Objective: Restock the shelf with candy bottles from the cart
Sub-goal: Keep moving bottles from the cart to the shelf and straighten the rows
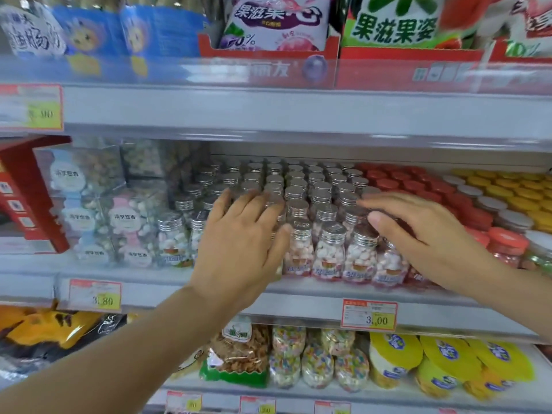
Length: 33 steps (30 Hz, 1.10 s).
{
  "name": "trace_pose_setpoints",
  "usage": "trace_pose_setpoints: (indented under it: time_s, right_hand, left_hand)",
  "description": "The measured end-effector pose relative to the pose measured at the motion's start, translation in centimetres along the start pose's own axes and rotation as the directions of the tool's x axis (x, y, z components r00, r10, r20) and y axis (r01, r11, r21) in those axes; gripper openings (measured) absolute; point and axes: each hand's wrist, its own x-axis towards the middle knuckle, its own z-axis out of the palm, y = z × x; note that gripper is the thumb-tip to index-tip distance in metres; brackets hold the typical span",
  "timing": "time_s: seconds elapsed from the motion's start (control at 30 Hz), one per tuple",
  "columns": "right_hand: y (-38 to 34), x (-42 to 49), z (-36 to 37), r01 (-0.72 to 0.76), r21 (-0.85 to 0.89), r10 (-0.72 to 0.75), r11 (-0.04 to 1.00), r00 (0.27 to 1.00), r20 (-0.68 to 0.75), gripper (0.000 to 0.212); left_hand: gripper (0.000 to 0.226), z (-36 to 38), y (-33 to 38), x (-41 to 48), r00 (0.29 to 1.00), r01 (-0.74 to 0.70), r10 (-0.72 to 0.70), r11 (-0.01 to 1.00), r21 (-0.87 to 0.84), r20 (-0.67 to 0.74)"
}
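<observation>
Centre of the frame, on the middle shelf (191, 283): candy bottles (301, 186), clear with silver screw caps, upright in tight rows from the front rail to the back wall. Pink and white sweets visible through the front row.

Just left of centre, the left hand (239, 234), palm down over the left part of the block. Grip apart: fingers straight and fanned across the caps, thumb stretched to the right beside the neck of a front-row bottle. Holds nothing.

Right of centre, the right hand (418, 228), also palm down on the caps. Grip apart here too: fingers straight and close together, pointing left, thumb tip against a front-row cap. Holds nothing. Between the two hands, a few front-row bottles uncovered.

On the same shelf to the right, red-capped jars (412, 180), then a line of white-capped jars (490, 201), then yellow-capped jars (507, 189) at the right edge. To the left, stacked clear boxes (98, 210) of sweets and a red carton (27, 189) at the frame's edge.

On the front rail, a price tag marked 3.80 (95, 295) at lower left and another marked 3.00 (369, 315) right of centre.

Along the top, snack bags (277, 22) in red trays. Along the bottom, bags of coloured sweets (316, 357) and yellow bags (448, 360).
</observation>
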Motion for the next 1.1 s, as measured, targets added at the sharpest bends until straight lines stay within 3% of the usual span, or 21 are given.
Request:
trace_pose_setpoints:
  time_s: [0.1,0.23,0.37,0.6,0.73,0.9,1.1]
  right_hand:
    - [-0.2,1.2,0.0,-0.06,-0.014,0.061,0.998,0.997,0.045,0.054]
    - [-1.0,3.0,-0.2,-0.161,-0.037,0.165,0.986,0.938,0.304,0.058]
    - [-1.9,3.2,-0.7,-0.165,-0.032,0.162,0.986,0.881,0.445,0.068]
    - [-6.1,4.9,-0.3,-0.058,0.02,0.048,0.998,0.944,0.325,0.059]
    - [-10.1,6.8,1.2,0.003,0.111,-0.037,0.994,0.951,0.306,0.045]
    - [-11.5,9.6,3.0,-0.035,0.097,0.007,0.995,0.961,0.276,0.036]
    - [-12.1,11.2,4.4,-0.065,0.125,0.027,0.99,0.958,0.286,0.018]
  left_hand:
    - [0.065,0.0,-0.3,0.1,0.996,0.062,-0.062,0.998,0.004,0.067]
    - [0.076,0.2,0.0,0.3,0.991,0.102,-0.099,0.994,-0.033,0.091]
    - [0.076,-0.5,-0.4,0.0,0.99,0.114,-0.108,0.991,-0.067,0.088]
    - [0.068,-2.2,-4.4,-3.1,0.962,0.271,-0.272,0.962,-0.024,-0.02]
    - [0.061,-2.5,-5.6,-4.9,0.973,0.231,-0.23,0.97,0.081,-0.01]
    - [0.057,-2.4,-6.4,-5.8,0.985,0.168,-0.172,0.972,0.167,0.008]
    - [0.057,-2.2,-6.7,-6.0,0.99,0.141,-0.142,0.979,0.146,0.0]
